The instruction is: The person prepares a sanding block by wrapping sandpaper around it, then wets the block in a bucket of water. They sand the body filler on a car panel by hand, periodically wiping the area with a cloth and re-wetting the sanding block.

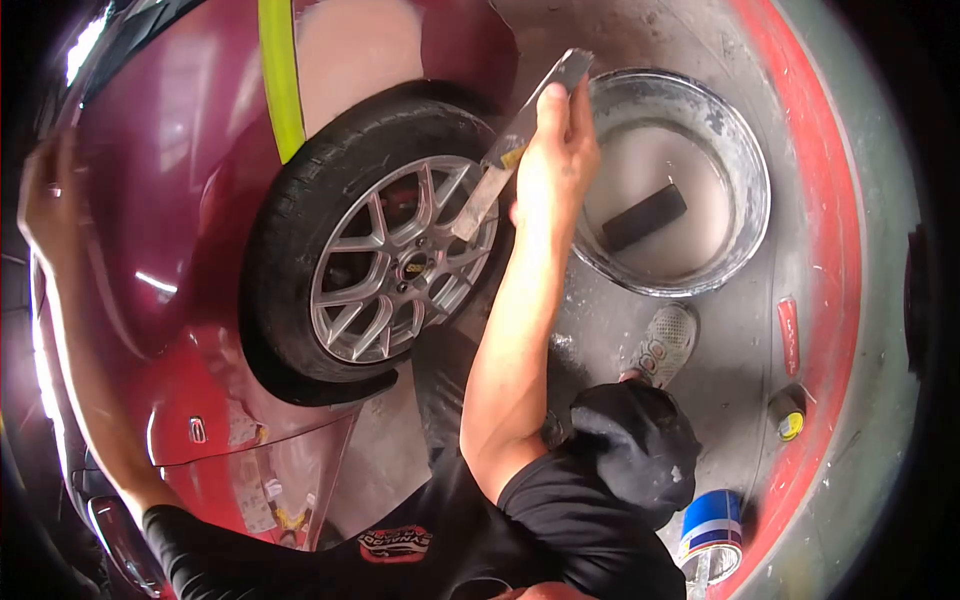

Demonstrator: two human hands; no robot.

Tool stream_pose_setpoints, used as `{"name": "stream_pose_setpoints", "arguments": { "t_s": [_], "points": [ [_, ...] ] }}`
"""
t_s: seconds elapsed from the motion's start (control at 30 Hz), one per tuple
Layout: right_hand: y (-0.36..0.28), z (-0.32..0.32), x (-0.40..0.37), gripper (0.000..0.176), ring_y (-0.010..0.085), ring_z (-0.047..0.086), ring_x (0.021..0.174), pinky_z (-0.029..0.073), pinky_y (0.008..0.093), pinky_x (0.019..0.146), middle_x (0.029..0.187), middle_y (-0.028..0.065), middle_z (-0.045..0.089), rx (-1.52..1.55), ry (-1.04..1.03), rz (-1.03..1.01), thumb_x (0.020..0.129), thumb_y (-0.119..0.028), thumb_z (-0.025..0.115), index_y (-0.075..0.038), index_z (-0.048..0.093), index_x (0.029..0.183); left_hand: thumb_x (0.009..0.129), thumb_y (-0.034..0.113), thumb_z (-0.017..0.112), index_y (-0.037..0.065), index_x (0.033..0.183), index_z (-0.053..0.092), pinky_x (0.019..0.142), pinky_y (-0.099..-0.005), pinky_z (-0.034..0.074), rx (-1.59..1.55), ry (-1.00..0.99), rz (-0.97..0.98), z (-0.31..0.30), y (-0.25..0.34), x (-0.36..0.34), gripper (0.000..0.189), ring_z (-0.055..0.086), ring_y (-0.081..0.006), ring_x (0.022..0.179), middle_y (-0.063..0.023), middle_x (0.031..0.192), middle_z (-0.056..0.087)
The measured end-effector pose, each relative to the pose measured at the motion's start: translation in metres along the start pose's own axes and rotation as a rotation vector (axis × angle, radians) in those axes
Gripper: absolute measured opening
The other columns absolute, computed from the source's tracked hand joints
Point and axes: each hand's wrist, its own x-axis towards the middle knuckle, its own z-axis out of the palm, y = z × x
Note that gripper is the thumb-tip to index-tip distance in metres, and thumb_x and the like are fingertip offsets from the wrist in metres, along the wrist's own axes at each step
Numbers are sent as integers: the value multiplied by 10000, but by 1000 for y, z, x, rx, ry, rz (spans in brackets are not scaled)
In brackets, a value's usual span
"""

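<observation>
My right hand (562, 150) is closed around a long flat grey tool (533, 112), with a pale worn strip sticking out at its lower end. The tool is over the edge of the wheel (415, 265), beside a metal tub (745, 160). Cloudy liquid and a black block (645, 217) are in the tub. At the far left my left hand (50, 205) rests against the dark red car body (190, 110), somewhat blurred, its fingers stretched out with nothing visible in them. Yellow-green tape (282, 85) runs on the panel above the tyre, next to a pale patch (360, 50).
A black cap or bag-like item (640, 450) is by my right shoulder, near a shoe (667, 345). On the floor at the right are a red object (789, 335), a small yellow-topped can (791, 425) and a blue can (712, 525). A red stripe (840, 240) curves beyond them.
</observation>
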Motion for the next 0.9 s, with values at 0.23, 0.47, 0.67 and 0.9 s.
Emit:
{"name": "stream_pose_setpoints", "arguments": {
  "t_s": [0.23, 0.47, 0.67, 0.9],
  "points": [
    [-34, -7, 6, 628, 89, 581, 796, 504, 252, 723, 940, 38, 654, 31, 16, -101, 1054, -303, 614, 16, 431, 1562, 1105, 211, 527, -43, 1403, 566, 856, -324, 592, -1213, -853, -647, 137, 133, -211, 394, 717, -207, 1002, -150, 1207, 714],
    [-49, -3, -2, 570, 222, 579, 1271, 455, 342, 1067, 1448, 152, 605, -64, 25, -86, 1060, -330, 600, -17, 506, 1527, 1073, 136, 563, -110, 1390, 500, 1137, -488, 490, -1849, -45, -967, 207, 157, -196, 407, 593, -369, 1316, -264, 1407, 583],
    [-30, 2, 0, 589, 179, 637, 866, 554, 337, 770, 1263, 117, 649, -115, 3, -121, 1055, -359, 600, -50, 492, 1545, 1037, 121, 649, -67, 1237, 594, 997, -408, 580, -1670, 152, -914, 222, 172, -195, 280, 697, -269, 1137, -179, 1226, 685],
    [-25, -5, 2, 587, 206, 630, 894, 557, 368, 788, 1224, 111, 650, -88, -13, -54, 1055, -371, 617, -86, 484, 1550, 1044, 176, 660, -46, 1158, 645, 977, -395, 583, -1693, 136, -897, 230, 172, -192, 250, 711, -261, 1092, -146, 1131, 707]
  ]
}}
